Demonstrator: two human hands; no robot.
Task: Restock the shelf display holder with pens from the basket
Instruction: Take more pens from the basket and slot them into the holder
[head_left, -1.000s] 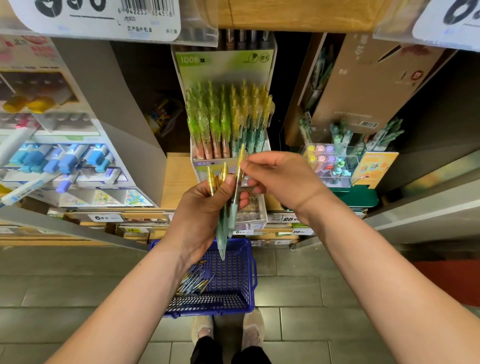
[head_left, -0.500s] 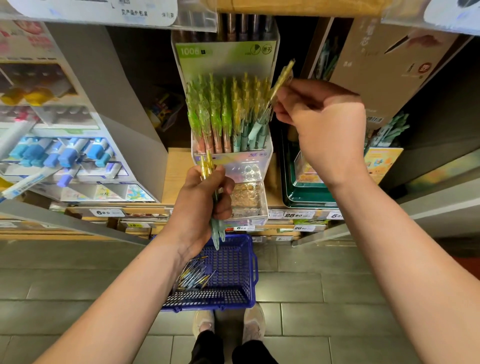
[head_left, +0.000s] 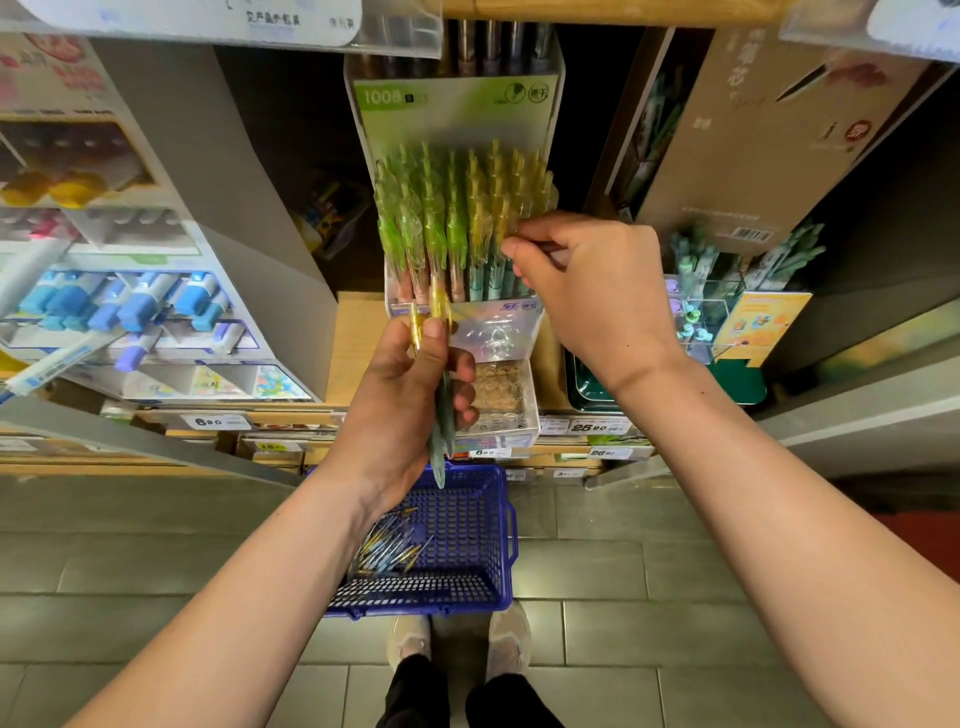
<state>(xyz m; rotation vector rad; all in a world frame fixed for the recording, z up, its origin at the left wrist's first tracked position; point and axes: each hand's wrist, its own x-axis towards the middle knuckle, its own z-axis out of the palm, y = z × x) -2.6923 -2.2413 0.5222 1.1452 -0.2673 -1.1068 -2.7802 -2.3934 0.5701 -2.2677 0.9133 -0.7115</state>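
Note:
The clear display holder (head_left: 498, 332) stands on the wooden shelf, packed with upright pens (head_left: 447, 223), green-topped on the left and yellow-topped on the right. My right hand (head_left: 587, 291) is at the holder's right side, fingertips pinched on the top of a yellow-topped pen (head_left: 501, 228) in the right rows. My left hand (head_left: 400, 400) is below the holder's front, gripping a small bundle of pens (head_left: 441, 415) with yellow tops up and teal tips down. The blue basket (head_left: 467, 519) sits on the floor under my left hand, with several loose pens (head_left: 387, 545) in its left corner.
A display of blue markers (head_left: 130, 306) fills the shelf at left. A tall cardboard box (head_left: 753, 156) leans at right, above a clear organiser of pastel pens (head_left: 696, 312) and a green tray (head_left: 737, 384). Price tags (head_left: 208, 421) line the shelf edge. My shoes (head_left: 410, 639) are behind the basket.
My right hand took one pen from the left hand's bundle, lifted it to the holder's right side, and has now come down onto the pen tops. The left hand rose slightly.

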